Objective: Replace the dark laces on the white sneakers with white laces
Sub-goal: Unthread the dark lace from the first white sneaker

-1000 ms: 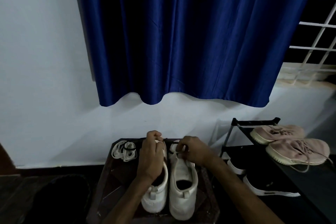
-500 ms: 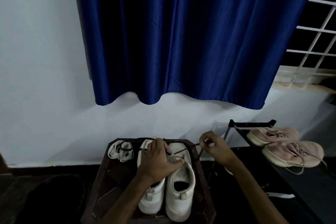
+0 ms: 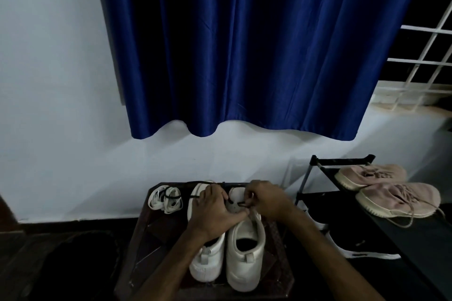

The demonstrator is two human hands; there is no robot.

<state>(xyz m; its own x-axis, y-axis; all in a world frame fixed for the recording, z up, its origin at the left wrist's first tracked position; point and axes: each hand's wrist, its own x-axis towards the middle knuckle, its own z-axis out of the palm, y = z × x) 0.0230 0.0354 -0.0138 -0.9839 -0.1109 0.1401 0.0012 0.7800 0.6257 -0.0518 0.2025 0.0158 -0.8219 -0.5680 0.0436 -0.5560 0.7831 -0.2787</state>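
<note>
Low in view, a dark wooden table (image 3: 151,247), set close to a white wall (image 3: 49,80). On it, the white sneakers (image 3: 227,269), side by side and touching, heels near, toes far. Over the left sneaker (image 3: 208,264), the left hand (image 3: 215,212): laid flat, fingers fairly straight and spread, thumb stretched across onto the tongue of the right sneaker (image 3: 245,259), pressing down, gripping nothing. Just right of it, the right hand (image 3: 266,200), fingers curled in tight, pinching the dark lace (image 3: 242,203) at the far eyelets of the right sneaker. More of that lace trailing left past the toes, along the table's far edge. At the far left corner of the table, the white laces (image 3: 166,199), bundled up with a dark band, lying apart from the shoes.

And the room! Above, a deep blue curtain (image 3: 256,44), wavy hem hanging well short of the table. To its right, a white window grille (image 3: 428,56) against blackness. Right of the table, a black shoe rack (image 3: 342,161): two pink sneakers (image 3: 401,199) on top, laces loose, and a black sneaker (image 3: 362,249) with a white sole on the shelf below. On the left, dim floor (image 3: 61,264), detail lost in shadow.
</note>
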